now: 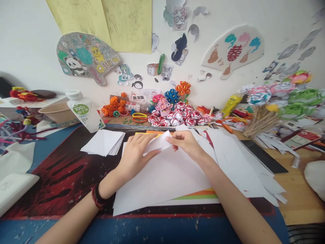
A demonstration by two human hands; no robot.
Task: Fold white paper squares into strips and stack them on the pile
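Observation:
Between my hands, above a stack of large white sheets (162, 179), is a small folded piece of white paper (157, 143). My left hand (137, 150) grips its left side, with the thumb below and the fingers along the top edge. The paper's right end is pinched between the thumb and fingers of my right hand (184, 142). Left of my hands lies a pile of small white paper squares (103, 142). Orange, green and yellow sheets peek out beneath the large white ones.
A white glue bottle (85, 113) stands behind the squares. Red-and-white paper flowers (177, 115) line the back by the wall. More white sheets (236, 162) and a dark flat object (264, 156) lie to the right. A white tissue pack (17, 189) sits at left.

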